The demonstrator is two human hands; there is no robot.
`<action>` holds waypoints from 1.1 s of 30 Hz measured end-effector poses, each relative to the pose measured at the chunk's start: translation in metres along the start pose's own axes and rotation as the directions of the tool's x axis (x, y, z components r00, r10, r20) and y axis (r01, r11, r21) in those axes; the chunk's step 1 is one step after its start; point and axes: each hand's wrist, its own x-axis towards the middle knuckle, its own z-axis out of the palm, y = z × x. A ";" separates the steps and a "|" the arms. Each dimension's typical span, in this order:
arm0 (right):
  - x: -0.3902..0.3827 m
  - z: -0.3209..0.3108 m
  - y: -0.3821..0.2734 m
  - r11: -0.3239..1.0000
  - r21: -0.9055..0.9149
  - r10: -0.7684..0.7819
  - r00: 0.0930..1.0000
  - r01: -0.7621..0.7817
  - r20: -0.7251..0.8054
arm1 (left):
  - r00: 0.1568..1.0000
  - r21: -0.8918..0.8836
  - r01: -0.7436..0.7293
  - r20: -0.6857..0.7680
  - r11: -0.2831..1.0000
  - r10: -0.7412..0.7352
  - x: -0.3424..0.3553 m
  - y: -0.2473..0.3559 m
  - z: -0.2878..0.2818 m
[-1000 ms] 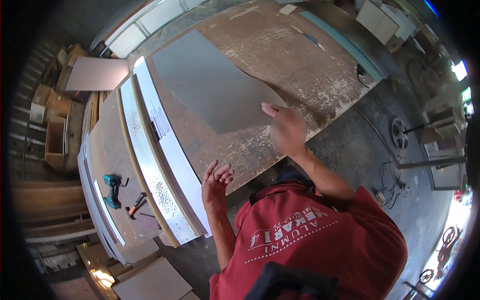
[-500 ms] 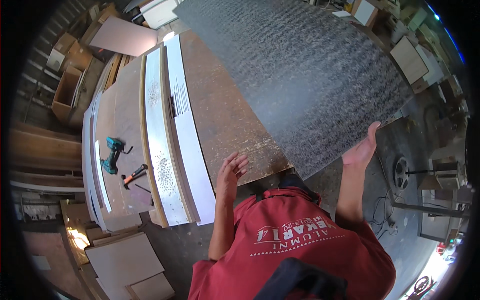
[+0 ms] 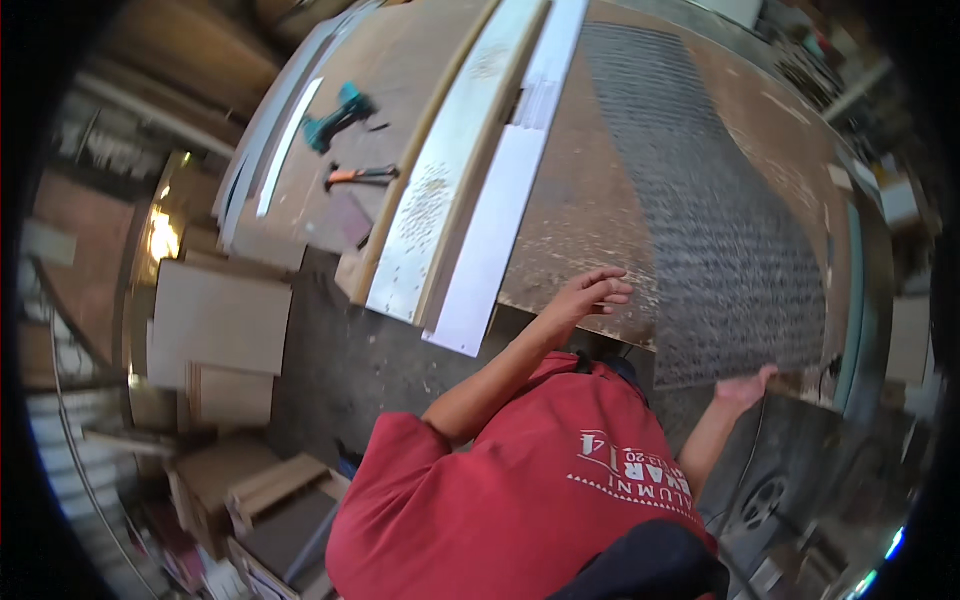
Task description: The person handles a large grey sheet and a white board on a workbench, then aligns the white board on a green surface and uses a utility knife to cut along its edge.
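Note:
A grey, mottled sheet (image 3: 715,220) stretches away across the right part of the brown worktable (image 3: 570,215), its surface bending in a curve. My right hand (image 3: 742,390) grips its near edge at the right, thumb showing and the other fingers partly hidden. Over the table's near edge, to the left of the sheet, my left hand (image 3: 592,295) hovers with fingers loosely apart and nothing in them. A long white strip (image 3: 495,230) and a pale panel with wooden edges (image 3: 425,205), strewn with small dark bits, lie farther left.
Beyond the panel lie a teal cordless power tool (image 3: 338,118) and an orange-handled hammer (image 3: 362,177). Boards (image 3: 222,325) lean at the lower left, past the grey floor (image 3: 350,345). A wheel (image 3: 765,500) and a cable are at the lower right.
The grey sheet, which loomed large and raised, now sits lower over the table and looks narrower. My right hand has gone down with its edge. The view has swung round.

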 end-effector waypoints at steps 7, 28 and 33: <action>0.059 -0.102 0.007 0.991 -0.128 -0.044 0.994 0.031 -0.101 | 0.976 -0.139 -0.059 -0.216 0.988 0.028 -0.034 -0.043 -0.068; 0.096 -0.178 0.068 0.755 -0.654 -0.435 0.779 0.042 -0.451 | 0.909 -0.077 -0.035 -0.417 0.996 -0.001 -0.064 -0.091 -0.111; 0.079 -0.172 0.045 0.763 -0.641 -0.316 0.814 -0.089 -0.488 | 0.926 -0.056 0.090 -0.362 0.994 -0.104 -0.042 -0.081 -0.108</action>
